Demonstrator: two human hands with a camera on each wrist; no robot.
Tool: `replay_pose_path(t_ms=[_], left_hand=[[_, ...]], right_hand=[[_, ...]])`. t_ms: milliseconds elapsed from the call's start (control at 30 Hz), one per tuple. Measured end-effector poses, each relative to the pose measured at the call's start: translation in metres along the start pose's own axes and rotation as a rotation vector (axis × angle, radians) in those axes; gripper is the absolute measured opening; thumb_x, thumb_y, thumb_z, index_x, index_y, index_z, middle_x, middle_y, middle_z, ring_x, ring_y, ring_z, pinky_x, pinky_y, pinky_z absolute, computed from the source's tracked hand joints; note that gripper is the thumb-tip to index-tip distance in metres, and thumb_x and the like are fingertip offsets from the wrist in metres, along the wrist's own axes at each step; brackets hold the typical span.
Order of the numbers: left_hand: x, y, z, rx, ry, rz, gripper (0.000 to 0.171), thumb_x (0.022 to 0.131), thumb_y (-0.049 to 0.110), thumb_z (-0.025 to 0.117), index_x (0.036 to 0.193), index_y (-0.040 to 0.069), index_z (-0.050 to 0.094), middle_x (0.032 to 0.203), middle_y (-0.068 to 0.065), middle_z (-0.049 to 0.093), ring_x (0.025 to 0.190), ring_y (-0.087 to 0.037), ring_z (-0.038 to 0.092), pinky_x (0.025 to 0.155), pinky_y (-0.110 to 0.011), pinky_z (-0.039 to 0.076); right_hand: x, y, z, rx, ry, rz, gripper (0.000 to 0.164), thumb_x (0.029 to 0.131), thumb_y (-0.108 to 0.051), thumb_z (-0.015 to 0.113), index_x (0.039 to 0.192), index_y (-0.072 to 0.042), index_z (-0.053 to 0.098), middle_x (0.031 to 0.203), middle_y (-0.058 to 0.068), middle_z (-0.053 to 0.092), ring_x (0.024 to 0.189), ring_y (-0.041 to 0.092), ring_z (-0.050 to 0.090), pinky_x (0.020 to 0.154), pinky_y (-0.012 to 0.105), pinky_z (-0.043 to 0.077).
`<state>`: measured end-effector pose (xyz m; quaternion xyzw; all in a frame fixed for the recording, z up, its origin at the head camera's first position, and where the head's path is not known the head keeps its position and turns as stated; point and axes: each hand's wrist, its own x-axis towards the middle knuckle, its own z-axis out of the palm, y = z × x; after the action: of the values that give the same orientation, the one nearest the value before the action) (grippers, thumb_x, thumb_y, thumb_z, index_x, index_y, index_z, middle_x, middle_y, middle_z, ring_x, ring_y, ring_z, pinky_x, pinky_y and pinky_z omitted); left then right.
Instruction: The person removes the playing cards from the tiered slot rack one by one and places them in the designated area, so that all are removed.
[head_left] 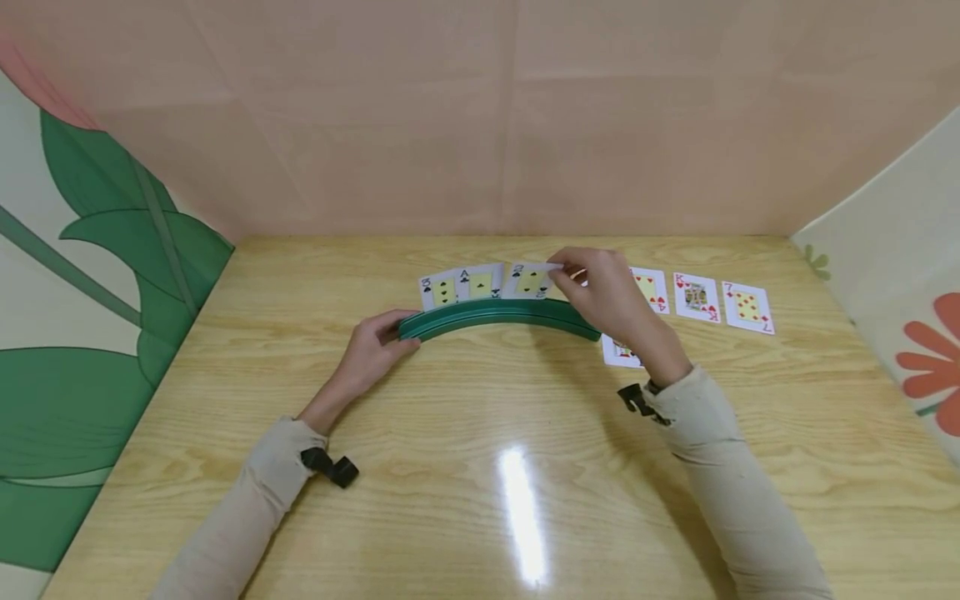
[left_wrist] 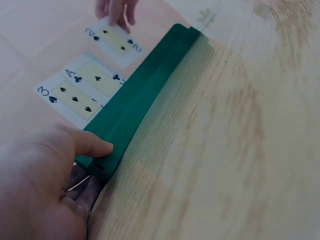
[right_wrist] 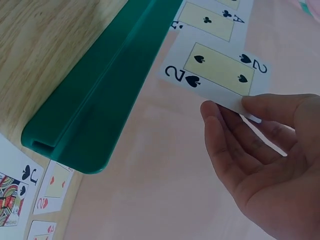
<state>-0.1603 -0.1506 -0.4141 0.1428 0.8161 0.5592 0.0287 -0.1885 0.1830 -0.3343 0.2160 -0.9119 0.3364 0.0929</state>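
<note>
A curved green card holder (head_left: 495, 313) stands on the table. My left hand (head_left: 367, 350) grips its left end, thumb (left_wrist: 95, 143) on the near side and fingers around the end. In the holder's slot stand a three of spades (left_wrist: 75, 98) and, overlapping it, an ace of clubs (right_wrist: 206, 21). My right hand (head_left: 611, 292) pinches a two of spades (right_wrist: 220, 70) by its right edge between thumb and fingers. That card's lower edge is right at the holder's slot, to the right of the ace.
To the right lie several face-up cards: a red four (head_left: 655, 293), a red king (head_left: 696, 297) and a seven of diamonds (head_left: 747, 307). A jack of spades (right_wrist: 10, 197) lies by the holder's right end, with a red two (right_wrist: 52, 187) beside it. A wall (head_left: 495, 125) rises behind the table.
</note>
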Motion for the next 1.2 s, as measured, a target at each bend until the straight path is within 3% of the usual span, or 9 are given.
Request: replay_pose_path(t_ms=[333,567,800,967,1200], left_hand=[[0.0,0.001,0.0,0.003,-0.001,0.007,0.036,0.091,-0.003,0.068,0.127,-0.004,0.064,0.127,-0.021,0.063,0.112,-0.03,0.062,0.099,-0.046,0.049],[0.001,-0.003,0.001,-0.004,-0.004,0.001,0.037,0.091,-0.003,0.068,0.128,-0.003,0.064,0.127,-0.02,0.063,0.113,-0.03,0.062,0.099,-0.045,0.049],[0.002,-0.005,0.001,-0.001,-0.001,-0.007,0.037,0.092,-0.002,0.068,0.128,-0.001,0.064,0.126,-0.02,0.064,0.112,-0.03,0.062,0.099,-0.045,0.049],[0.002,-0.003,0.001,0.003,0.001,0.003,0.036,0.091,-0.002,0.068,0.127,-0.002,0.064,0.125,-0.02,0.064,0.111,-0.03,0.062,0.098,-0.045,0.05],[0.016,-0.042,0.006,-0.007,0.018,0.043,0.036,0.091,0.004,0.071,0.126,0.007,0.067,0.124,-0.01,0.066,0.11,-0.022,0.063,0.097,-0.041,0.051]], right_hand=[[-0.002,-0.006,-0.005,0.029,0.017,0.035,0.024,0.1,-0.005,0.052,0.12,0.003,0.062,0.102,0.021,0.07,0.09,0.032,0.068,0.078,0.047,0.056],[-0.004,-0.009,-0.008,0.034,0.112,-0.055,0.036,0.098,-0.003,0.056,0.133,-0.008,0.049,0.091,0.014,0.07,0.08,0.025,0.067,0.075,0.041,0.055],[-0.004,-0.014,-0.009,0.076,0.244,-0.177,0.015,0.098,-0.001,0.057,0.112,-0.003,0.061,0.087,0.009,0.069,0.076,0.016,0.065,0.073,0.018,0.051],[-0.003,-0.016,-0.009,0.075,0.268,-0.195,0.013,0.097,-0.001,0.058,0.109,0.0,0.064,0.088,0.009,0.068,0.076,0.014,0.064,0.073,0.014,0.05],[-0.002,-0.014,-0.009,0.079,0.274,-0.191,0.013,0.097,0.0,0.058,0.108,0.001,0.065,0.089,0.01,0.068,0.078,0.015,0.064,0.073,0.014,0.05]])
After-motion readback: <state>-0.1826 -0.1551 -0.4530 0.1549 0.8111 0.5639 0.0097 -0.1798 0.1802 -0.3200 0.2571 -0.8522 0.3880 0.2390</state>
